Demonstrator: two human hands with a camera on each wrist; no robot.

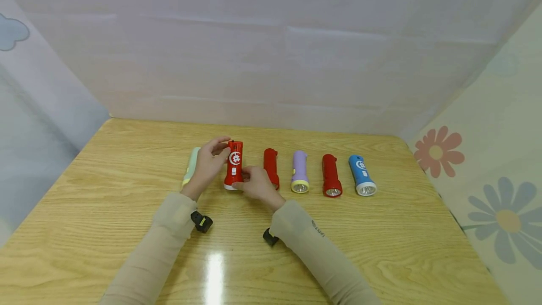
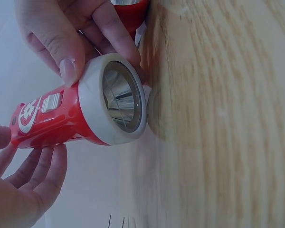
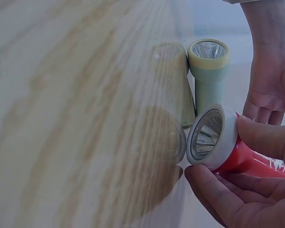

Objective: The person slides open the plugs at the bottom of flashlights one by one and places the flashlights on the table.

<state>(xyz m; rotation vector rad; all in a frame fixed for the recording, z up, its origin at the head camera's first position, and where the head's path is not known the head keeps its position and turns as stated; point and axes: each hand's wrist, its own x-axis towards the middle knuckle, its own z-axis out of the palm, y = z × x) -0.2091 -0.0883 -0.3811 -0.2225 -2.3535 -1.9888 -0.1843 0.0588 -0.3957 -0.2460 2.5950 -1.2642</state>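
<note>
A red flashlight with a white head ring (image 1: 234, 166) is held between both hands. My left hand (image 1: 208, 163) grips it near its tail end, with the thumb on one side and the fingers on the other in the left wrist view. Around the white head, my right hand (image 1: 258, 183) pinches with thumb and fingers. The flashlight's lens (image 2: 121, 97) is close to the tabletop, and its tail is tilted up. A white emblem and a white switch show on the body. Just left of it lies a pale green flashlight with a yellow rim (image 3: 210, 76), partly hidden by my left hand in the head view.
To the right, in a row, lie a red flashlight (image 1: 271, 166), a purple one with a yellow head (image 1: 299, 166), another red one (image 1: 330, 173) and a blue one with a white rim (image 1: 360, 171). The wooden table (image 1: 237, 258) meets a pale cloth backdrop (image 1: 271, 74) behind.
</note>
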